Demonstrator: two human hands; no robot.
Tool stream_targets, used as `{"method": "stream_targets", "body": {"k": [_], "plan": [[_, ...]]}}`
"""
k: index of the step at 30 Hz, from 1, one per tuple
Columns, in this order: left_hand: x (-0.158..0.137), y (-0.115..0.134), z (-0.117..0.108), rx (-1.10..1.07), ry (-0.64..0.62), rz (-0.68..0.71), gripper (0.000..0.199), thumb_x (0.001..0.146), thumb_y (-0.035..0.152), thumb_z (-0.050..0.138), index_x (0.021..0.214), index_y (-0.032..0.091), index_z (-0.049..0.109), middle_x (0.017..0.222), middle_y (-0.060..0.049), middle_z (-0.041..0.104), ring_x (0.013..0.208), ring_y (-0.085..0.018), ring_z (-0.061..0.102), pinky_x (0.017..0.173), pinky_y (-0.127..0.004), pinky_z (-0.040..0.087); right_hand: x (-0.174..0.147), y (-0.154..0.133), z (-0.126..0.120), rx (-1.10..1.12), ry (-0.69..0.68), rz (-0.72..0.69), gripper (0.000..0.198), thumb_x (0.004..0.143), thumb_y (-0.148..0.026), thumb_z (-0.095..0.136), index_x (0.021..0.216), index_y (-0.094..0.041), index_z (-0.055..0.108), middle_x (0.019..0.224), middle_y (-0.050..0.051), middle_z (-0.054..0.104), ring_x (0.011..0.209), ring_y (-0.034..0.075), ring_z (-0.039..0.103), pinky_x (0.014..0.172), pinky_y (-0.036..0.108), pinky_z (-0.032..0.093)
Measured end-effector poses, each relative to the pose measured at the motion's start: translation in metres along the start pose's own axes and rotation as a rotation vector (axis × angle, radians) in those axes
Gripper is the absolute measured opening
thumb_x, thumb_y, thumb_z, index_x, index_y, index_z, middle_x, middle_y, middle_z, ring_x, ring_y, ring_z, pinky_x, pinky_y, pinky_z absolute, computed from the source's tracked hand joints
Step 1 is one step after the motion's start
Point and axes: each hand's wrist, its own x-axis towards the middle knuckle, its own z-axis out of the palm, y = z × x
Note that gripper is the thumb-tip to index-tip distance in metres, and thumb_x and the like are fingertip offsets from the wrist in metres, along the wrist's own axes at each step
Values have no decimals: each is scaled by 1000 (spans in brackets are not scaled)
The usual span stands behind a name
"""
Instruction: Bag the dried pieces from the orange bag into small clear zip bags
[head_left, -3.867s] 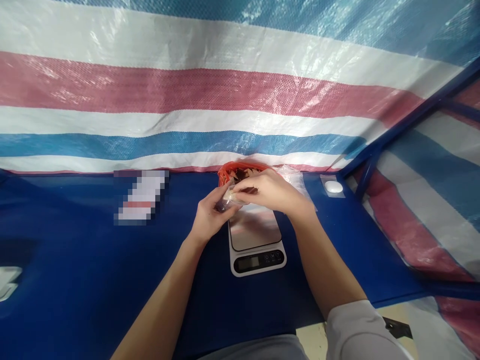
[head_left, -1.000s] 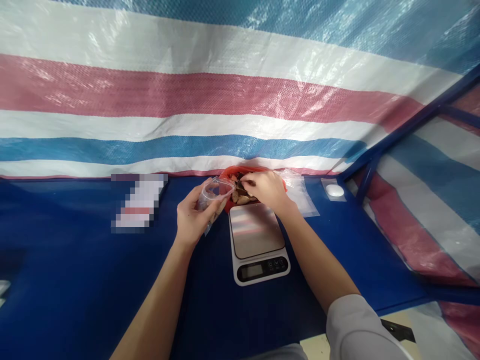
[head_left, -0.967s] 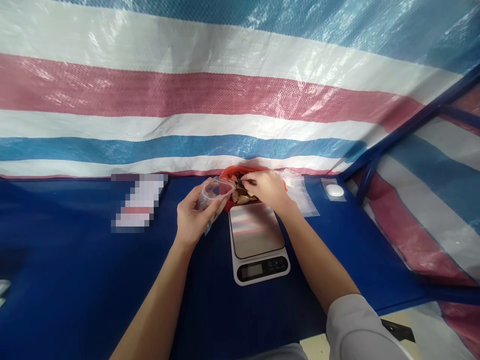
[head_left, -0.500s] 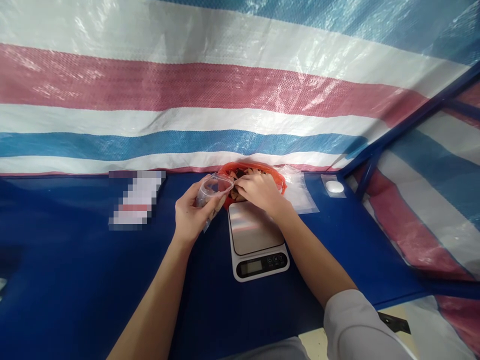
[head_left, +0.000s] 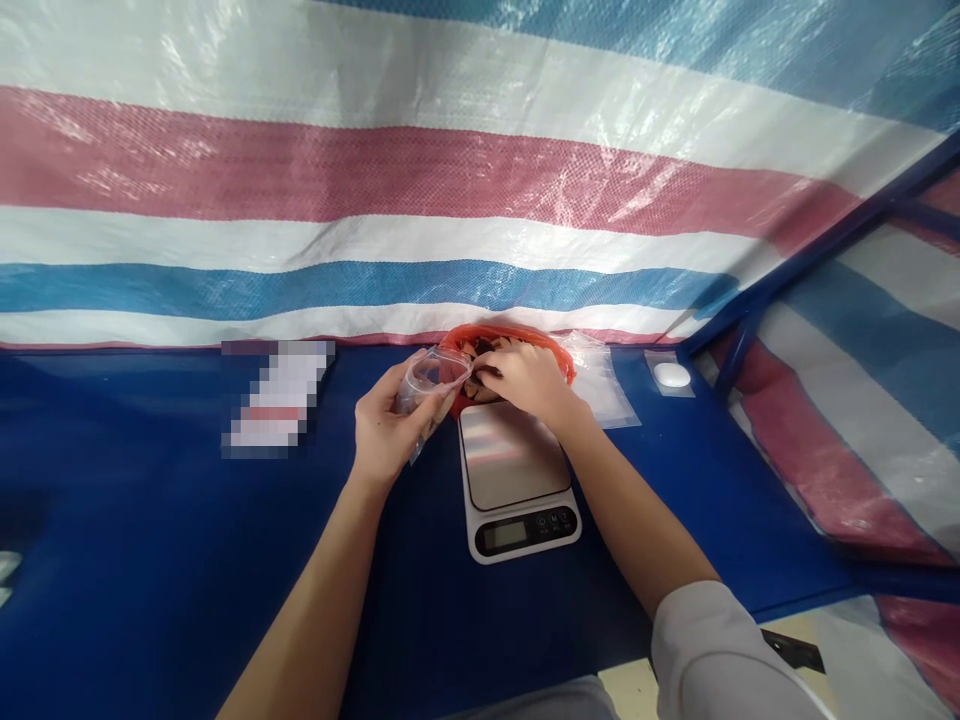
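My left hand (head_left: 391, 412) is closed around a clear plastic bag (head_left: 429, 378), whose mouth gapes toward the right. Right beside that mouth, my right hand (head_left: 527, 378) reaches over a red plastic bag (head_left: 455, 342) with its fingers bent together. Whatever the fingertips pinch, if anything, is too small to make out. Brown, dry-looking flat pieces (head_left: 480, 350) fill the red bag, partly hidden by my right hand. In front of it, a white kitchen scale (head_left: 516, 462) with a metal plate lies between my forearms.
Clear flat bags (head_left: 604, 385) lie right of the red bag. Farther right, a white oval object (head_left: 671, 375) rests on a small clear packet. A blurred-out box-like item (head_left: 281, 400) is at left on the blue table (head_left: 187, 560). A striped sheet (head_left: 375, 170) hangs behind.
My right fingertips have drawn slightly away from the clear bag's mouth, over the brown pieces. My left hand keeps its hold, and the view has shifted a little.
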Motion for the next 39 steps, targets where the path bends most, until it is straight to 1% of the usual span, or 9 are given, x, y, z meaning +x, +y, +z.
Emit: {"method": "stream_targets", "body": {"k": [4, 9, 13, 15, 18, 25, 32, 36, 39], "plan": [[0, 0, 0, 7, -3, -12, 54, 80, 48, 77, 124, 17, 69, 111, -11, 76, 101, -26, 72, 93, -40, 59, 2, 7, -1, 144, 45, 52, 28, 96, -33, 56, 116, -34, 75, 110, 0, 77, 99, 20, 68, 81, 29, 47], [-1, -1, 1, 13, -55, -19, 58, 81, 48, 76, 128, 16, 67, 115, -11, 75, 104, -27, 71, 94, -39, 58, 0, 19, -4, 419, 128, 54, 22, 92, -28, 62, 106, -29, 79, 101, -1, 79, 89, 17, 71, 82, 27, 50], [-2, -4, 3, 8, -115, 21, 61, 82, 49, 75, 131, 15, 65, 121, -12, 73, 108, -28, 70, 96, -38, 57, -6, 26, -16, 692, 184, -29, 20, 91, -28, 64, 102, -22, 79, 95, 2, 79, 82, 16, 72, 78, 26, 52], [-2, -5, 4, 19, -136, 47, 62, 81, 49, 75, 132, 16, 65, 122, -13, 72, 109, -28, 70, 97, -38, 56, -10, 26, -24, 735, 204, -72, 22, 91, -31, 64, 103, -20, 79, 94, 3, 79, 81, 16, 72, 77, 27, 53], [-4, -5, 6, 33, -164, 62, 62, 81, 48, 76, 133, 16, 64, 121, -13, 72, 107, -28, 70, 96, -38, 56, -16, 20, -36, 667, 187, -131, 24, 95, -33, 60, 105, -23, 79, 96, 2, 78, 81, 16, 71, 76, 27, 52], [-6, 0, 8, 26, -222, 107, 58, 81, 44, 76, 132, 17, 66, 122, -12, 73, 109, -28, 70, 97, -38, 57, -22, -2, -49, 310, 90, -303, 24, 98, -24, 55, 99, -27, 80, 92, -1, 76, 82, 15, 65, 74, 27, 41], [-6, 5, 10, 71, -245, 107, 58, 79, 49, 77, 127, 18, 69, 123, -11, 73, 113, -29, 69, 102, -40, 54, -24, -22, -52, 1, 7, -303, 33, 99, -19, 48, 83, -23, 77, 87, 2, 75, 81, 19, 61, 65, 32, 30], [-7, 6, 10, 63, -262, 87, 57, 79, 49, 77, 126, 18, 69, 123, -10, 72, 113, -29, 68, 103, -40, 54, -24, -25, -51, -28, 18, -286, 28, 97, -18, 51, 91, -25, 78, 91, 1, 76, 81, 20, 61, 63, 33, 29], [-7, 6, 10, 54, -262, 76, 51, 80, 47, 77, 122, 19, 71, 120, -9, 73, 109, -28, 69, 102, -40, 54, -23, -22, -47, 77, 32, -295, 26, 97, -21, 54, 95, -28, 79, 92, -1, 76, 81, 18, 62, 67, 31, 35]]}}
